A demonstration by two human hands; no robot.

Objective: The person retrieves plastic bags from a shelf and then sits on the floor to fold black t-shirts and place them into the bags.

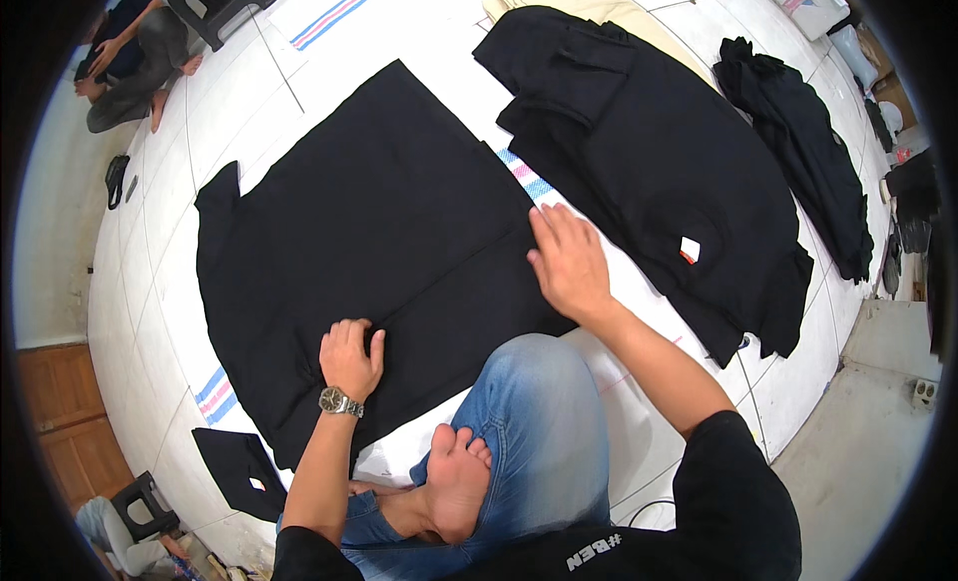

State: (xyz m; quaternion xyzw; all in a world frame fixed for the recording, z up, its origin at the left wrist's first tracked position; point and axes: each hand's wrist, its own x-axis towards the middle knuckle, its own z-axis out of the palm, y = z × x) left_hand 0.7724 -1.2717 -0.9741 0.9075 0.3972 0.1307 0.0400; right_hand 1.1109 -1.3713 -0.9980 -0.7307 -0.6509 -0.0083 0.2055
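A black T-shirt [359, 207] lies spread before me, one side folded inward along a long edge that crosses it. My left hand [350, 362], with a metal wristwatch [340, 401] at the wrist, rests on the near part of the cloth. Its fingers are slightly bent and its thumb stands apart. Over the shirt's right edge, my right hand [570, 263] lies with the fingers stretched and the palm down. A small folded black garment [232, 461] with a white label sits at the near left, beside my left forearm.
More black shirts [673, 162] lie flat at the right, the top one showing a white neck label. Beyond them is a bunched black garment [801, 147]. Cream cloth [599, 8] is partly under the shirts. One person sits at the far left near a black stool [217, 12]; another is at the lower left.
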